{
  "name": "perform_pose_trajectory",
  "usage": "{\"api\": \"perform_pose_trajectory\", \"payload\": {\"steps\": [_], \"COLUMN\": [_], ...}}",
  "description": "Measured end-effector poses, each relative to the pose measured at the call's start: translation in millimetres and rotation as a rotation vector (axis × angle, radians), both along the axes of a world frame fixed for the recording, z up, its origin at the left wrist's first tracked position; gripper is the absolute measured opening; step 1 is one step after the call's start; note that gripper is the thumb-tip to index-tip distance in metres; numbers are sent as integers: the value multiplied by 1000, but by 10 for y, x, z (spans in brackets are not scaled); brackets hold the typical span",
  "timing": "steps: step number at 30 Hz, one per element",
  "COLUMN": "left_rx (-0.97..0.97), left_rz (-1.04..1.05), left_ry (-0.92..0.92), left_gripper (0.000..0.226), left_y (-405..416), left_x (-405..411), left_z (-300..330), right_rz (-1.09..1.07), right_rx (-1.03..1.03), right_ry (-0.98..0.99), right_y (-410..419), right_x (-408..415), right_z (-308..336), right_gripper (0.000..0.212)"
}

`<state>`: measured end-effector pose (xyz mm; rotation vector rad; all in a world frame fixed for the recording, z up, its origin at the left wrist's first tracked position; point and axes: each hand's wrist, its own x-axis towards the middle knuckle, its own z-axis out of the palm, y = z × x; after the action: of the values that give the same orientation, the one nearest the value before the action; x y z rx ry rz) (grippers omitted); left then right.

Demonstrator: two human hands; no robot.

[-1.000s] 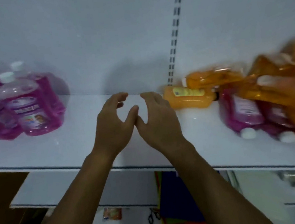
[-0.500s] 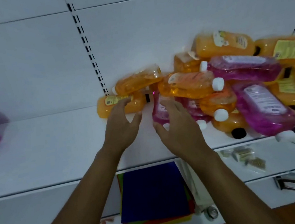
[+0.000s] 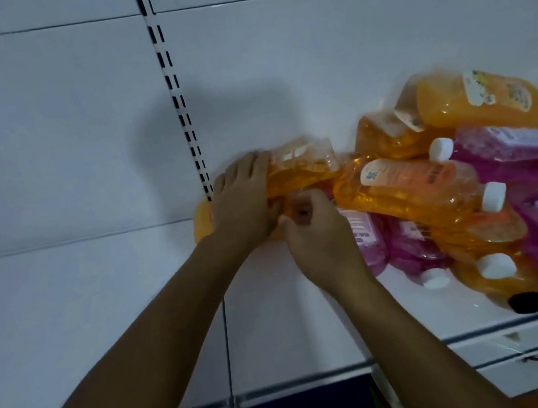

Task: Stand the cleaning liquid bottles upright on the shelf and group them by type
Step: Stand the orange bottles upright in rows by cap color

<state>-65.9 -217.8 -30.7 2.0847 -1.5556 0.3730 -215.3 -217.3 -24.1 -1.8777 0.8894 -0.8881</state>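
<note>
Because the left hand (image 3: 244, 203) grips a clear plastic bottle of orange liquid (image 3: 303, 165) lying at the left edge of the heap on the white shelf (image 3: 87, 311), while the right hand (image 3: 315, 232) closes around something beneath it that I cannot make out, pulling either free could likely unsettle the orange and purple bottles (image 3: 509, 154) stacked against them, sending some rolling toward the shelf's front lip.

**Hands, both arms extended**

Both forearms reached forward and converged. Left hand (image 3: 244, 203) lay palm-down, fingers curled over an orange bottle (image 3: 304, 169). Right hand (image 3: 318, 231) sat just beside it, fingers curled inward, thumbs nearly touching.
</note>
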Motion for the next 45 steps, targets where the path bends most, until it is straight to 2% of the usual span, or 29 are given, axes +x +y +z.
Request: {"api": "perform_pose_trajectory", "payload": {"steps": [2, 4, 7, 9, 11, 14, 16, 18, 19, 20, 22, 23, 24, 26, 27, 30, 32, 34, 36, 39, 45], "left_rx": [-25, -52, -158, -233, -293, -340, -336, -363, -385, -401, -401, -383, -361, -364, -387, -450, -433, -415, -437, -460, -490], "left_rz": [-12, -58, -144, -157, -163, -270, -337, -293, -242, -189, -134, -142, -180, -294, -335, -378, -381, -318, -231, -178, -124], "left_ry": [-63, -49, -69, -174, -265, -360, -471, -503, -431, -282, 216, 467, 683, 932, 1021, 1293, 1372, 1352, 1316, 1260, 1184], "left_gripper": [69, 65, 61, 58, 59, 54, 51, 53, 61, 74, 98, 96, 81, 39, 33, 41, 37, 41, 56, 60, 48], "left_y": [-87, -79, 75, 206, 354, 629, 789, 909, 961, 1015, 1121, 1172, 1216, 1283, 1316, 1413, 1442, 1455, 1470, 1519, 1543], "left_x": [6, 42, 142, 207, 282, 388, 431, 380, 333, 268, 91, -8, -102, -263, -352, -599, -742, -892, -1011, -1083, -946], "left_z": [5, 0, -37, -42, -15, 47, 112, 177, 207, 229, 257, 262, 263, 235, 226, 232, 237, 232, 198, 146, 43], "right_rz": [-58, -91, -66, -4, 79, 197, 318, 385, 396, 401, 423, 433, 437, 438, 437, 416, 374, 353, 335, 324, 364], "right_rx": [96, 233, 642, 907, 1068, 1155, 1092, 1009, 986, 977, 971, 961, 945, 916, 903, 879, 850, 802, 665, 455, 249], "right_ry": [-39, -117, -439, -585, -658, -756, -691, -617, -616, -642, -718, -755, -785, -835, -850, -867, -851, -807, -683, -443, -128], "right_y": [-65, -96, -123, -103, -71, -58, -21, 79, 145, 210, 340, 398, 453, 550, 587, 663, 675, 669, 656, 631, 614], "right_x": [-5, -11, -1, -5, -34, -108, -125, -128, -133, -144, -183, -206, -231, -284, -318, -442, -535, -644, -742, -828, -702], "right_z": [-43, -40, 23, 63, 46, 43, 79, 79, 75, 64, 67, 76, 88, 98, 96, 71, 20, -50, -116, -164, -175], "right_gripper": [22, 18, 17, 28, 44, 63, 52, 38, 40, 45, 56, 58, 57, 53, 52, 51, 51, 51, 43, 22, 35]}}
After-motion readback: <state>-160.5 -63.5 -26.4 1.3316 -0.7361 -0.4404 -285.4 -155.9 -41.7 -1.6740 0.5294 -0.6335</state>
